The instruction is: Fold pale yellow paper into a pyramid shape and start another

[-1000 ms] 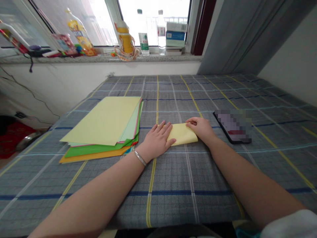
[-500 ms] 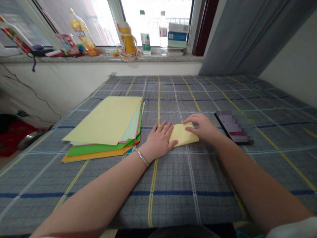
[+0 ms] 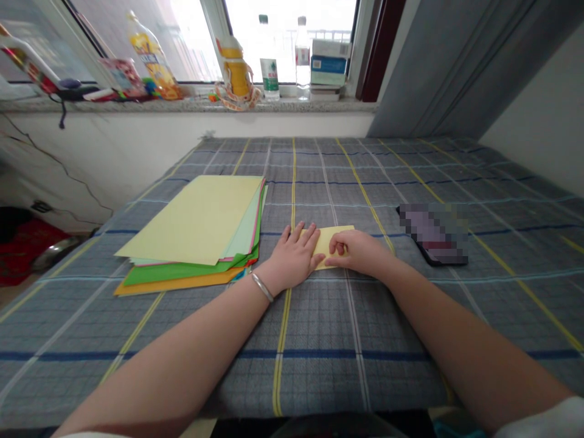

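A small folded piece of yellow paper (image 3: 325, 239) lies on the checked cloth in front of me. My left hand (image 3: 294, 258) rests flat on its left part, fingers spread, with a silver bangle at the wrist. Over the right part of the paper is my right hand (image 3: 358, 252), its fingers curled and the thumb near the paper's lower edge. Whether those fingertips grip the paper cannot be made out. To the left sits a stack of coloured sheets (image 3: 196, 219), pale yellow on top, with green and orange ones showing below.
A phone (image 3: 431, 237) with a blurred screen lies right of my right hand. Beyond the checked cloth (image 3: 319, 328), the windowsill (image 3: 182, 106) holds a yellow cup (image 3: 237, 76), bottles (image 3: 302, 58) and boxes (image 3: 328, 64). A grey curtain (image 3: 438, 67) hangs at the back right.
My right hand has moved left and slightly down over the folded paper, and its fingers have curled in. The paper's upper right corner now shows. My left hand has stayed in place.
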Tool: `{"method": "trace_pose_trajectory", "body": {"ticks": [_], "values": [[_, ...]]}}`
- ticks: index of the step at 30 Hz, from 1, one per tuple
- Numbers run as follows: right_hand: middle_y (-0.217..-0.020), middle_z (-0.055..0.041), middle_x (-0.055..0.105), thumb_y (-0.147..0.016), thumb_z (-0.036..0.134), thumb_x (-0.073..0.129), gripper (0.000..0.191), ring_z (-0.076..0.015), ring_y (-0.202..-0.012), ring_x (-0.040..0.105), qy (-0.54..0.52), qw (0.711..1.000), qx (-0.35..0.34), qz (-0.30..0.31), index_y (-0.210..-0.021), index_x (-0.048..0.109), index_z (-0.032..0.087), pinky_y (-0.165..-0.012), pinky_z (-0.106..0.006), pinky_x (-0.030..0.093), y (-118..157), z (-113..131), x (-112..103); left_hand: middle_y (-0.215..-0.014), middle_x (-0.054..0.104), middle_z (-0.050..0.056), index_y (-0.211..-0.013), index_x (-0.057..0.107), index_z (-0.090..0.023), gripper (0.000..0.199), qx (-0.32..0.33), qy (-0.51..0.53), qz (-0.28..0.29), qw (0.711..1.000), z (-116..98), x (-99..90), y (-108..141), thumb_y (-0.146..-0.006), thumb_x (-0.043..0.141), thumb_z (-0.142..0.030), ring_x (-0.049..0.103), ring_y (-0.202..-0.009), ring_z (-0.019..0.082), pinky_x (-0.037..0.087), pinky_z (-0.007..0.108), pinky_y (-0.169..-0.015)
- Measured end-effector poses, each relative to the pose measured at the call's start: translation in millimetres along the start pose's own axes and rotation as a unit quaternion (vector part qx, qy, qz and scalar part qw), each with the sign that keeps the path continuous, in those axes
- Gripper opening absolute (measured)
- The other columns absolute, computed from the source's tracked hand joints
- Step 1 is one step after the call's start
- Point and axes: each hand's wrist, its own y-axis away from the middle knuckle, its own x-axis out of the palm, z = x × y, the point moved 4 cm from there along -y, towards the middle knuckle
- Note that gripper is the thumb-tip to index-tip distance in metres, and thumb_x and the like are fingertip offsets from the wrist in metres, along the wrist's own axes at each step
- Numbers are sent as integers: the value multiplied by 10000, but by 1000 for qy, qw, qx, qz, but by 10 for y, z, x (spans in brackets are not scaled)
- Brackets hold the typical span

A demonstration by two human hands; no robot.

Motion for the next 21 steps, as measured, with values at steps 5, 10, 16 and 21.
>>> {"method": "trace_pose_trajectory", "body": {"ticks": [5, 10, 16, 21], "values": [[-755, 11, 667, -691, 507, 753, 326, -140, -669, 543, -15, 1000, 12, 7, -775, 628, 217, -572, -269, 335, 2, -21, 10, -1589, 227, 126, -1517, 258, -76, 742, 15, 0, 5, 1000, 18, -8, 1, -974, 306, -580, 173, -1467, 357, 157, 528, -1190], [-663, 17, 639, -643, 600, 751, 408, -143, -610, 513, 28, 998, 56, 22, -667, 594, 224, -525, -284, 288, 25, -64, -23, -1592, 219, 122, -1526, 231, -89, 834, 20, 17, 13, 1000, 46, -6, -19, -925, 380, -646, 160, -1472, 349, 159, 520, -1191], [-626, 25, 624, -642, 617, 731, 414, -139, -574, 504, 60, 991, 95, 66, -660, 578, 234, -499, -288, 246, 49, -119, -72, -1594, 224, 90, -1530, 239, -135, 839, -2, 24, 12, 1000, 48, -14, -2, -902, 421, -660, 136, -1476, 355, 110, 572, -1184], [-670, 15, 652, -629, 626, 724, 417, -154, -599, 525, 93, 985, 126, 79, -678, 578, 238, -507, -289, 264, 88, -155, -133, -1602, 206, 78, -1534, 238, -186, 852, -5, 31, 47, 998, 108, -75, 48, -873, 477, -669, 126, -1469, 391, 104, 626, -1162]]}}
